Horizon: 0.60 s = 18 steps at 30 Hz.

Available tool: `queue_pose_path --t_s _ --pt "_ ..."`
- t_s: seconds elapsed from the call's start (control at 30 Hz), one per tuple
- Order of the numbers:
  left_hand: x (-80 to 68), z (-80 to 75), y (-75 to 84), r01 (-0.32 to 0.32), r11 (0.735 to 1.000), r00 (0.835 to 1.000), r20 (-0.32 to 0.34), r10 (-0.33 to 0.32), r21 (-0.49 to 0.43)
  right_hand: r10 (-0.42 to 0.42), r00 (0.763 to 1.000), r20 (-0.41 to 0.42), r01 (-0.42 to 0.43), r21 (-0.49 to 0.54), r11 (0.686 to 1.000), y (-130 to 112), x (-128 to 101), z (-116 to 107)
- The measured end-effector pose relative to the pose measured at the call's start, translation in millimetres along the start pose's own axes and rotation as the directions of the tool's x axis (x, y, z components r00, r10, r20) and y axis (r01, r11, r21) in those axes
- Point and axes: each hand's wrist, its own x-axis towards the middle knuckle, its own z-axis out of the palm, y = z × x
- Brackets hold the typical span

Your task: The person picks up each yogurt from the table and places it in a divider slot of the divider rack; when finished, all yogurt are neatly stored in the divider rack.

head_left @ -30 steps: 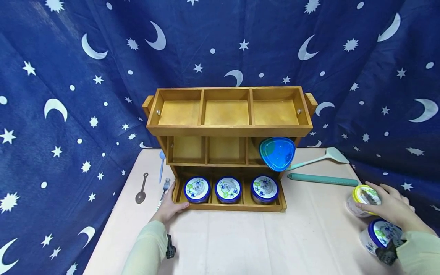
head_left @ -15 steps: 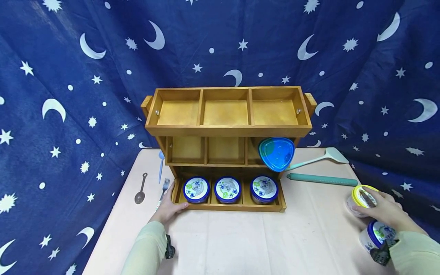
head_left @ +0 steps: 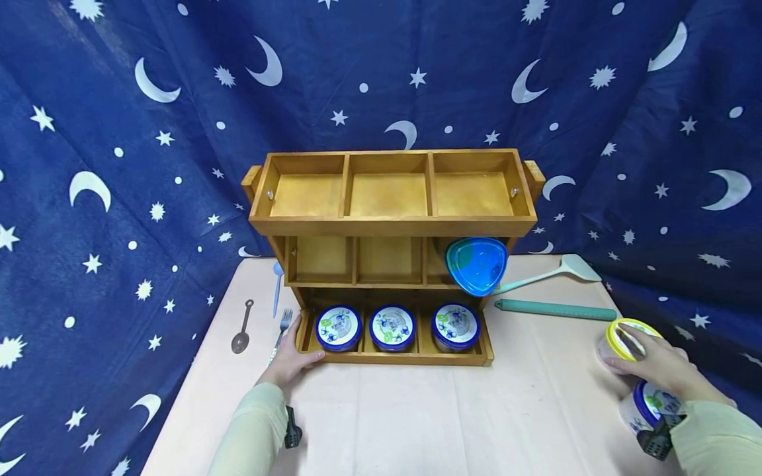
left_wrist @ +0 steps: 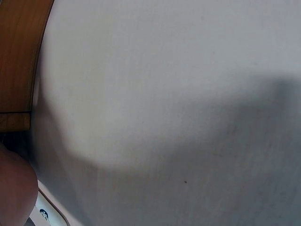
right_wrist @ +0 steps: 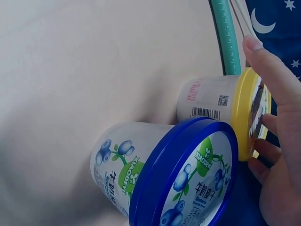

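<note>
Right grip point(head_left: 667, 370): spread over yellow-lidded tub point(right_wrist: 225, 106), with thumb clear of the lid in the right wrist view and fingers bent over the lid; not closed on it, exact fingertip contact not tellable. Left grip point(head_left: 288, 360): set at the front left corner of wooden rack point(head_left: 393, 227), with thumb along the front rail; firmness of hold not tellable.

Hazards, as judged. Possible toppling of loose blue-lidded tub point(right_wrist: 164, 174), right of the rack and nearer the person than its front, from a brush of the right forearm or black wrist device point(head_left: 657, 439). Possible lid coming off and dropped tub, from lifting by the rim alone. Possible slip, from fingertip contact without an opposing thumb. Possible knock to blue container point(head_left: 476, 264), tilted out from the right compartment of the rack's middle tier, from any carry toward the rack at that height. Possible shift of the rack, from uneven pressure at its left corner.

Item: yellow-lidded tub. Stands upright on tabletop point(head_left: 405, 416), well right of the rack, roughly level with its front rail. Round, pale-walled, narrowing toward the base. Bears barcode, square code and reddish print. Capped in bright yellow around a printed top, partly hidden by fingers. Contents not visible.
</note>
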Motion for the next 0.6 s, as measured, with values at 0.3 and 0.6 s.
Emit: queue_pose_path --t_s 0.3,0.6 --pt "1.8 -0.5 -2.4 -0.012 0.999 1.000 0.008 0.012 -0.031 0.016 1.000 0.013 -0.016 0.019 1.000 -11.4 5.3 1.3" --pt "2.1 -0.2 -2.5 -0.004 1.000 1.000 0.012 0.004 -0.008 0.071 0.994 -0.086 -0.067 0.049 0.997 -14.4 2.3 7.1"
